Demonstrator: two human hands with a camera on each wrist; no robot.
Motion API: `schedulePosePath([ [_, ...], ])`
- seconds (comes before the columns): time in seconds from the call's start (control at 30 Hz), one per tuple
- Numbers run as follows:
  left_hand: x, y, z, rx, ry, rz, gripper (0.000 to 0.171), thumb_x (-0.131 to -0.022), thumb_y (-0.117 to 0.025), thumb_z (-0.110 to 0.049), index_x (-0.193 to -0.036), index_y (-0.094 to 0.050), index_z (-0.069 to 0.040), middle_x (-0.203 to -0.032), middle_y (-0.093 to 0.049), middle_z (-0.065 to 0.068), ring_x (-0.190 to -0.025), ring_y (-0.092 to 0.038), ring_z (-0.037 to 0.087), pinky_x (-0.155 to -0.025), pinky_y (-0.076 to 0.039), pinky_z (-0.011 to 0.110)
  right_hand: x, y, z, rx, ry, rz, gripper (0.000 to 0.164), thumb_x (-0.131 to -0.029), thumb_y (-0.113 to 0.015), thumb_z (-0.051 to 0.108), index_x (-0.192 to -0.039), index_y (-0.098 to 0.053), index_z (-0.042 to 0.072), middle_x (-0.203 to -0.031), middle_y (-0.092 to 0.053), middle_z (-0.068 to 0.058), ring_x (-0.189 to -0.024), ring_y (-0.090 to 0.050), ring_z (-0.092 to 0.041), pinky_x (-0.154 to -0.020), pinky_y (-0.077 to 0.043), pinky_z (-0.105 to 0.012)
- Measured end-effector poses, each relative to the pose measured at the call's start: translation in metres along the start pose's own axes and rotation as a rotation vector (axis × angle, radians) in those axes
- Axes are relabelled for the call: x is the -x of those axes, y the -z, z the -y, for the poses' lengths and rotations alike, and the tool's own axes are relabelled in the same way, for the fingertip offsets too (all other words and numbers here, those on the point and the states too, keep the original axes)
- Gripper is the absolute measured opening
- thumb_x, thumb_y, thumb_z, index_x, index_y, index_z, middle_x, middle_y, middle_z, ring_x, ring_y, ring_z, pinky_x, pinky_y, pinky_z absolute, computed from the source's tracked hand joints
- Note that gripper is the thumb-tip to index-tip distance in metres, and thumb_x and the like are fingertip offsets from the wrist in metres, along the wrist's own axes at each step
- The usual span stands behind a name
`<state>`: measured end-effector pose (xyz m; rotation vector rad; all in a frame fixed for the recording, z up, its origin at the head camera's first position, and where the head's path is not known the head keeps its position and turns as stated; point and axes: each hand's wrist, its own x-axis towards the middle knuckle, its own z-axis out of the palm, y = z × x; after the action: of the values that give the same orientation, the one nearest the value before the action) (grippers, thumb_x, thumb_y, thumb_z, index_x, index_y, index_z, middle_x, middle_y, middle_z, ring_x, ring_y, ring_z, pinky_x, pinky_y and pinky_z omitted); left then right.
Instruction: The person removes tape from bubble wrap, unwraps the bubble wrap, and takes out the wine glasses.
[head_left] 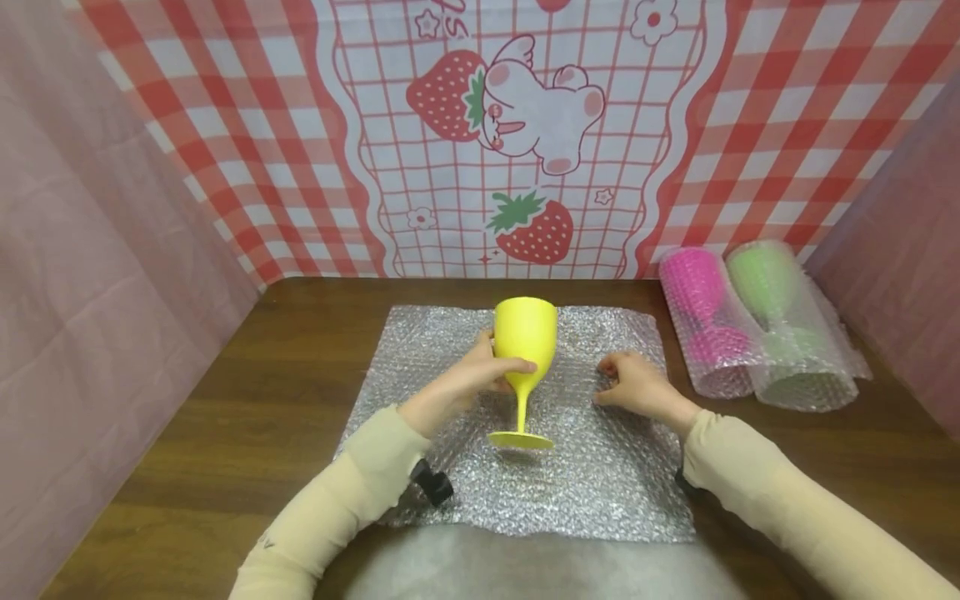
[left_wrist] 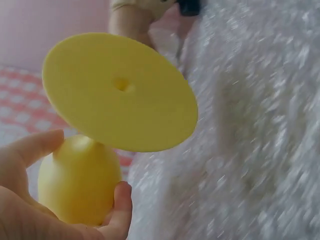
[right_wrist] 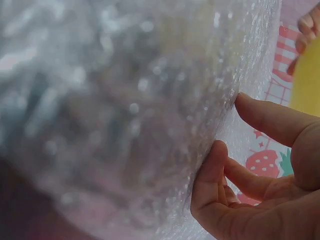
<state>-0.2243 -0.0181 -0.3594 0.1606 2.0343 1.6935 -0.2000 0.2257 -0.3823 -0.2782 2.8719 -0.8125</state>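
Note:
A yellow plastic goblet point(head_left: 526, 333) stands upright in my left hand point(head_left: 476, 367), held over a sheet of bubble wrap point(head_left: 600, 475). The thumb lies across the lower bowl, and the other fingers go behind it. In the left wrist view the goblet's round base point(left_wrist: 120, 95) faces the camera, with thumb and fingertips around the bowl point(left_wrist: 80, 185). My right hand point(head_left: 637, 385) is over the right part of the sheet, fingers loosely bent and a gap between thumb and fingers. In the right wrist view its fingertips point(right_wrist: 216, 150) are right at the bubble wrap point(right_wrist: 125, 125).
At the right back of the brown wooden table point(head_left: 225, 417) lie a pink goblet point(head_left: 696, 287) and a green goblet point(head_left: 765, 283), both wrapped in bubble wrap. A checked strawberry cloth point(head_left: 465, 225) hangs behind. Pink curtains point(head_left: 112, 250) flank the table. A pale grey surface point(head_left: 540, 567) shows at the front.

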Motion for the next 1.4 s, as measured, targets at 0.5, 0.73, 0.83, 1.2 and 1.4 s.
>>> schedulePosePath([
  [0.5,0.013,0.070,-0.016,0.239,-0.079,-0.103,0.091,-0.079,-0.065,-0.010,-0.142,0.001,-0.009,-0.135,-0.031,0.021,-0.115,-0.047,0.035,-0.097,-0.042,0.042,0.002,0.000,0.001,-0.010,-0.012,0.005,0.051,-0.071,-0.074,0.017,-0.109,-0.053,-0.009,-0.102,-0.050,-0.024,-0.087,-0.052,-0.031,-0.078,-0.047,-0.044],
  [0.73,0.018,0.098,-0.014,0.339,-0.162,-0.140,0.074,-0.082,-0.059,-0.005,-0.138,-0.012,-0.009,-0.123,-0.040,0.012,-0.105,-0.049,0.023,-0.098,-0.038,0.042,0.002,0.000,0.000,-0.019,-0.004,0.003,0.050,-0.071,-0.074,0.016,-0.109,-0.053,-0.009,-0.101,-0.050,-0.024,-0.086,-0.053,-0.030,-0.077,-0.047,-0.043],
  [0.83,0.020,0.110,-0.014,0.380,-0.216,-0.133,0.052,-0.083,-0.055,0.000,-0.127,-0.029,-0.010,-0.109,-0.049,0.006,-0.095,-0.053,0.017,-0.093,-0.041,0.041,0.002,0.000,0.000,-0.020,-0.002,0.001,0.050,-0.070,-0.074,0.016,-0.108,-0.053,-0.009,-0.101,-0.050,-0.024,-0.086,-0.053,-0.030,-0.077,-0.047,-0.043],
  [1.2,0.031,0.153,-0.018,0.370,-0.292,-0.220,0.027,-0.086,-0.057,-0.004,-0.107,-0.046,-0.017,-0.094,-0.058,-0.003,-0.085,-0.058,0.013,-0.085,-0.044,0.035,0.001,0.000,0.001,-0.024,0.001,0.007,0.050,-0.070,-0.074,0.017,-0.109,-0.053,-0.008,-0.101,-0.050,-0.024,-0.084,-0.052,-0.028,-0.076,-0.047,-0.042],
  [1.4,0.031,0.174,-0.013,0.346,-0.298,-0.337,0.035,-0.084,-0.060,-0.004,-0.109,-0.042,-0.021,-0.098,-0.053,-0.004,-0.087,-0.054,0.010,-0.089,-0.038,0.035,0.001,0.001,0.002,-0.016,0.013,0.000,0.049,-0.069,-0.075,0.016,-0.107,-0.054,-0.008,-0.098,-0.051,-0.022,-0.084,-0.052,-0.028,-0.076,-0.046,-0.042],
])
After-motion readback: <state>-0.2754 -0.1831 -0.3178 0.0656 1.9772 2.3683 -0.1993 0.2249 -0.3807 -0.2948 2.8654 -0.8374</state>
